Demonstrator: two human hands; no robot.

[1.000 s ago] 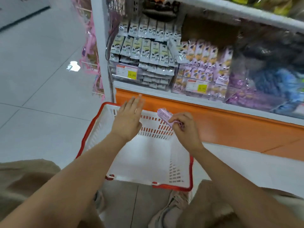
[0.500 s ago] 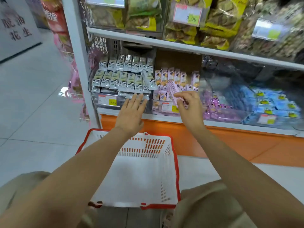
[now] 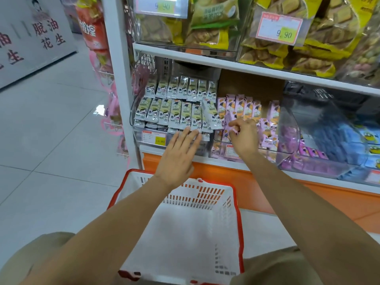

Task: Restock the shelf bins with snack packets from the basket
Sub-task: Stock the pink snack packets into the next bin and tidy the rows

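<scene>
Head view: the only view, looking down past both forearms at the bottom shelf (image 3: 226, 163).
Left hand (image 3: 176, 157): grip released, fingers straight. The tips are at the lower edge of the packets in the green bin (image 3: 144, 138); touching or just short, I cannot tell.
Right hand (image 3: 245, 136): grip clenched, thumb and fingers pinching a pink packet (image 3: 227, 122).
Pink packet: at the front row of the pink bin (image 3: 218, 150), just right of the green bin and partly hidden by the fingers.
Basket (image 3: 239, 223): on the floor below the shelf. No packet shows in the part of its inside that is in view.
Step, as I judge it: seating the packet in its row.
Risk, leaning packet (image 3: 211, 116): one green packet tilts across toward the pink bin, just beside the right hand. A brush from the knuckles could tip it out.
Risk, slick wrappers: letting go before the packet is wedged could let it slide forward over the low front wall.
Risk, left hand: pressing the green front row could topple it.
</scene>
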